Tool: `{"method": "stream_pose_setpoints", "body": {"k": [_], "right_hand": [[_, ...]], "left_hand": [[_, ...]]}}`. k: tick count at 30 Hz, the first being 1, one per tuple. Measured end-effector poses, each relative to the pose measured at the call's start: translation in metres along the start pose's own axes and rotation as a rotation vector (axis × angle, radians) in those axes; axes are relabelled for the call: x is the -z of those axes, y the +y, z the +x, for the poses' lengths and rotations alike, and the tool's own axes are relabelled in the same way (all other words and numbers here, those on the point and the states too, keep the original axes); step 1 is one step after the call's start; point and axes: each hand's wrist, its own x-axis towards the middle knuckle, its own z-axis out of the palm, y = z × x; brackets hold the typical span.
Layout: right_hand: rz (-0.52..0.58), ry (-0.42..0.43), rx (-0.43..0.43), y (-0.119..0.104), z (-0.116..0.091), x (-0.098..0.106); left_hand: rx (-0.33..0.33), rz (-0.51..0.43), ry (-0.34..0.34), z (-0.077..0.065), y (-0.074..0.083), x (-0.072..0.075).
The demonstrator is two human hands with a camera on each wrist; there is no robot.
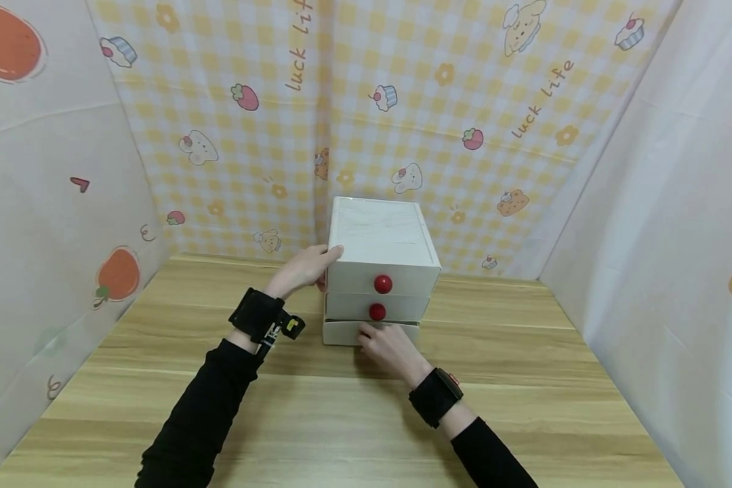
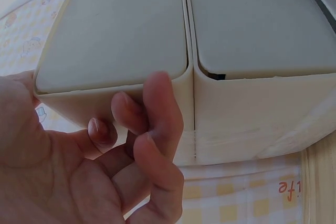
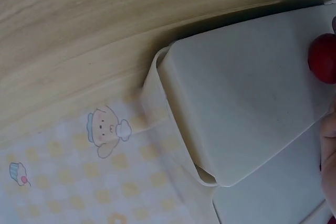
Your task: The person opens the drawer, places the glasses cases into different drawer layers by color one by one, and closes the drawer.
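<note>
A white three-tier drawer box (image 1: pixel 384 230) stands on the table, with round red knobs on its drawers. My left hand (image 1: pixel 305 269) rests at its upper left edge, thumb at the top and fingers along the side. In the left wrist view the fingers (image 2: pixel 164 103) are loosely bent against the side wall. My right hand (image 1: pixel 392 349) is at the front of the bottom drawer (image 1: pixel 340 333), pinching its red knob (image 3: pixel 322 59). In the right wrist view this drawer's front juts slightly out of its frame. The upper two drawers look closed.
The wood-grain table (image 1: pixel 280 420) spreads around the box. Behind it hangs a yellow checked cloth (image 1: pixel 244 169) with cartoon prints. White cloth walls (image 1: pixel 55 237) stand on both sides. Each wrist wears a black band (image 1: pixel 257 314).
</note>
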Motion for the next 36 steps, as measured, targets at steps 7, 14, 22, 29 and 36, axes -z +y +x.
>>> {"method": "stream_pose_setpoints", "body": {"k": [7, 14, 22, 29, 36], "right_hand": [[-0.013, -0.007, -0.024, 0.001, 0.0, -0.002], [0.021, 0.001, -0.058, -0.004, -0.003, -0.004], [0.073, 0.018, -0.084, -0.005, -0.003, -0.008], [0.185, 0.082, -0.089, -0.002, -0.005, -0.004], [0.248, 0.474, 0.011, 0.022, -0.007, 0.027]], "left_hand": [[-0.009, -0.003, 0.003, 0.001, 0.0, -0.002], [0.0, 0.011, 0.007, -0.001, 0.001, -0.002], [-0.003, 0.019, 0.009, -0.002, 0.0, -0.001], [0.007, 0.002, 0.008, -0.001, 0.0, -0.003], [-0.031, -0.003, 0.087, -0.004, -0.008, -0.012]]}}
